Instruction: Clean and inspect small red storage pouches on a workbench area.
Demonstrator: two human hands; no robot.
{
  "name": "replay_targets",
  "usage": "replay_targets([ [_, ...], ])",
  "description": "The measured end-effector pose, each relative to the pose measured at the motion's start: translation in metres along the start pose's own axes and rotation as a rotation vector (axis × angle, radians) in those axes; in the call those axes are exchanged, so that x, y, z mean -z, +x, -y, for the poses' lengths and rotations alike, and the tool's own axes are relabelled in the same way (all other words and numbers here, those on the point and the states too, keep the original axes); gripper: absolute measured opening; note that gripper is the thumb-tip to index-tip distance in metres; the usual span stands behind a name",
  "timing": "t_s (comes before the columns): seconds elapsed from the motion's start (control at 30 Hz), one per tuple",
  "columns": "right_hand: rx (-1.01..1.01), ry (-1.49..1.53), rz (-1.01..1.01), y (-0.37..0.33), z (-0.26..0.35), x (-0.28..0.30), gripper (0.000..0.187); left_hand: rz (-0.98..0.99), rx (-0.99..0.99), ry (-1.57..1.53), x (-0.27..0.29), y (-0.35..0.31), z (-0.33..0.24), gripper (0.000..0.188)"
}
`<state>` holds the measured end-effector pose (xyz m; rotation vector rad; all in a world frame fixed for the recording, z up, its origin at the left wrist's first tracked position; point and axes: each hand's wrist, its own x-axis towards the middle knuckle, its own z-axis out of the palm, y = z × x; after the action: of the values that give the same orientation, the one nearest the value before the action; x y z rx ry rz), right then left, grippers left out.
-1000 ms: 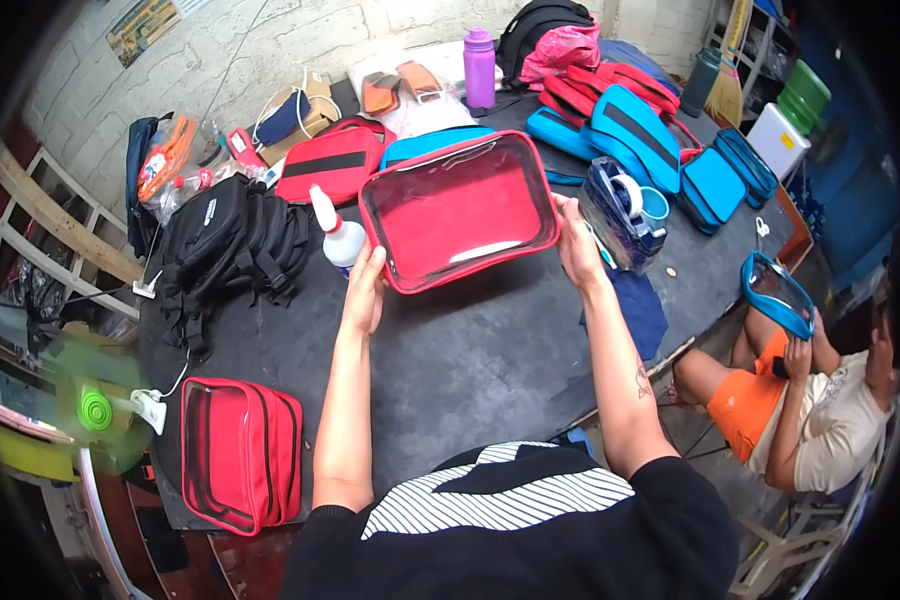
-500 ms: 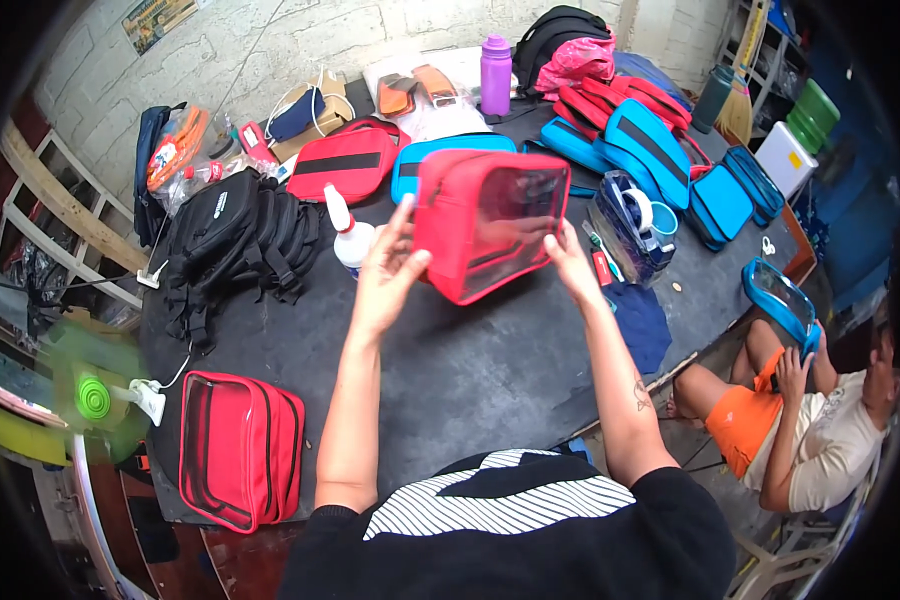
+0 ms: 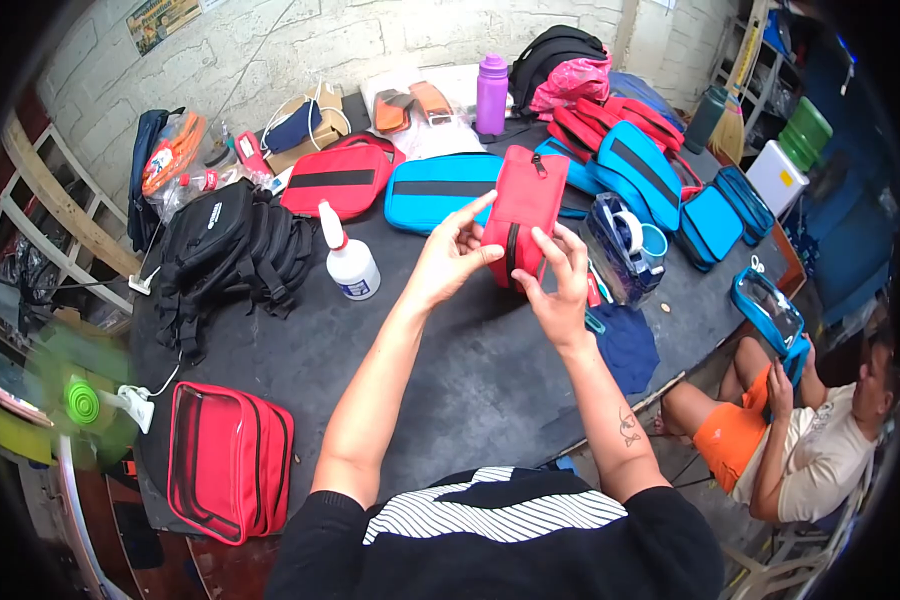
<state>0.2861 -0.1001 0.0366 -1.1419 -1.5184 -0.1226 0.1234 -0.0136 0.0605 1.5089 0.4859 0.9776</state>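
A red zippered pouch (image 3: pixel 530 195) is raised above the dark table, turned with a narrow side toward me, a black zipper running along its edge. My left hand (image 3: pixel 452 258) grips its left side, fingers bent around it. On the lower right my right hand (image 3: pixel 562 295) holds it, thumb and fingers against the red fabric. The clear panel is turned out of sight. A white spray bottle (image 3: pixel 352 265) with a red collar stands left of my left forearm. Another red pouch (image 3: pixel 260 460) with a clear front rests at the table's near left edge.
Black backpack (image 3: pixel 230 250) lies at left, near a spinning fan (image 3: pixel 82 400). Flat red (image 3: pixel 340 175) and blue (image 3: pixel 440 200) cases, a purple bottle (image 3: pixel 491 95) and a clear organizer (image 3: pixel 620 250) line the far side. At right, a seated person (image 3: pixel 810 440) holds a blue pouch (image 3: pixel 770 305).
Both hands have turned the red pouch from its clear front to its narrow zippered side, shifting it slightly right. The seated person's blue pouch has tilted and lowered.
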Motion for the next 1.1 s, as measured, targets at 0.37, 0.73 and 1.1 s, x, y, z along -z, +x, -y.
replay_targets([
  [0.37,0.007,0.052,0.079,0.009,0.000,0.018,0.044,0.159,0.048,-0.098,0.011,0.006,-0.010,0.053],
  [0.73,0.003,0.047,0.002,-0.005,0.005,0.020,0.042,0.161,0.003,0.169,0.008,-0.005,-0.008,0.044],
  [1.1,-0.290,-0.814,0.301,-0.076,-0.086,0.049,0.028,-0.157,0.009,0.061,-0.039,-0.006,-0.012,0.100],
])
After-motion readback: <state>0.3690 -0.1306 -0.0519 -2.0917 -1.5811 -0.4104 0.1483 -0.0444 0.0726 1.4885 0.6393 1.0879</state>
